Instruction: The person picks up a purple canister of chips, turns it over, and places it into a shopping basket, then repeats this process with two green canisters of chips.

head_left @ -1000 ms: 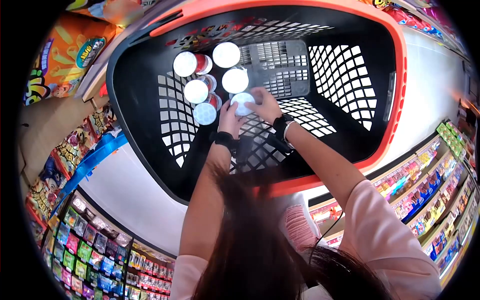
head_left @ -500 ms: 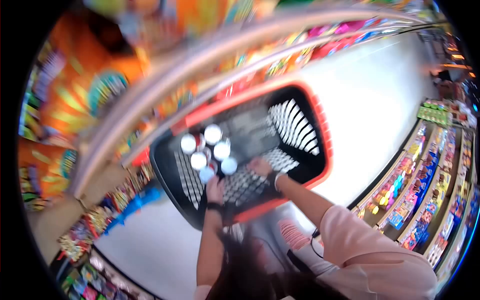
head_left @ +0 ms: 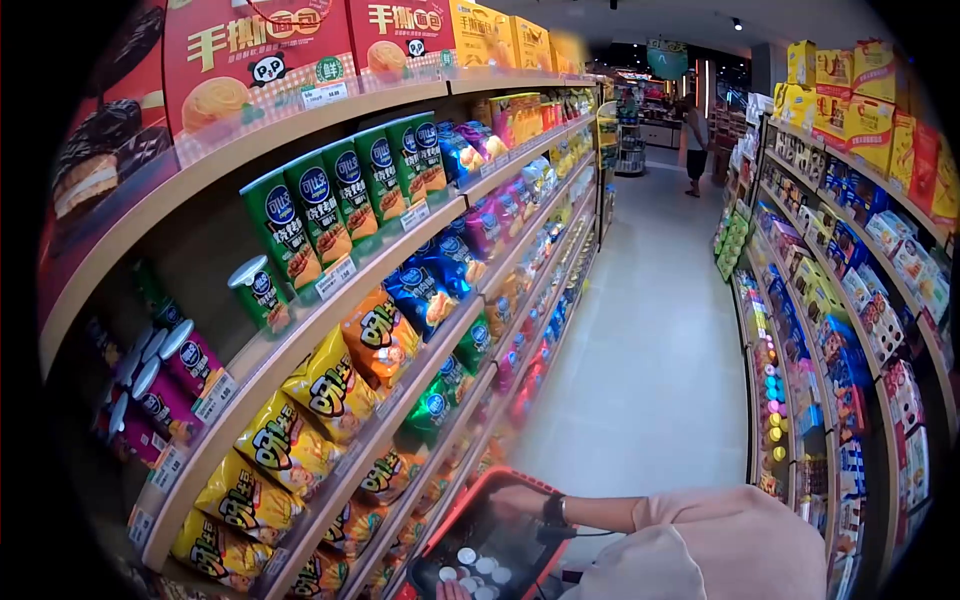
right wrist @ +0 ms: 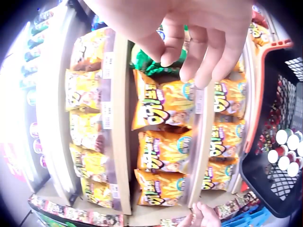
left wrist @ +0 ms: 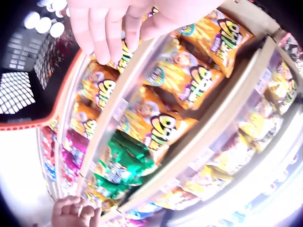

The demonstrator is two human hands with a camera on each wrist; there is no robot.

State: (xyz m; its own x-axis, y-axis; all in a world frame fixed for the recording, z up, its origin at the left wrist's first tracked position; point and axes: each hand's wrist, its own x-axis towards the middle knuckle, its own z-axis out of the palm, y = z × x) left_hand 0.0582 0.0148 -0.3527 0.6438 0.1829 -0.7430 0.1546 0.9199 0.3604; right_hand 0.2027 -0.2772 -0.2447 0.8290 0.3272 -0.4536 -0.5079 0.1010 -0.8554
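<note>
My right hand (head_left: 520, 501) is over the far end of a black shopping basket with a red rim (head_left: 449, 512) in the head view. In the right wrist view, the right hand (right wrist: 189, 40) has loosely bent fingers holding nothing. At the bottom edge of the head view, part of my left hand (head_left: 455, 591) shows beside several white-lidded canisters (head_left: 485, 565). These canisters (right wrist: 283, 163) stand grouped in the basket. The left wrist view has the left hand (left wrist: 118, 21) with fingers extended and nothing in them.
Shelves on the left hold yellow chip bags (head_left: 285, 440), green canisters (head_left: 283, 230), purple canisters (head_left: 160, 395) and red bread boxes (head_left: 265, 75). A pale aisle floor (head_left: 650, 330) runs forward to a person (head_left: 694, 140) far off. More stocked shelves (head_left: 835, 270) line the right side.
Both hands have let go of the white-lidded canister, which stands among the others in the basket. The head view has swung up from the basket to the shelves and aisle. The hands have moved apart.
</note>
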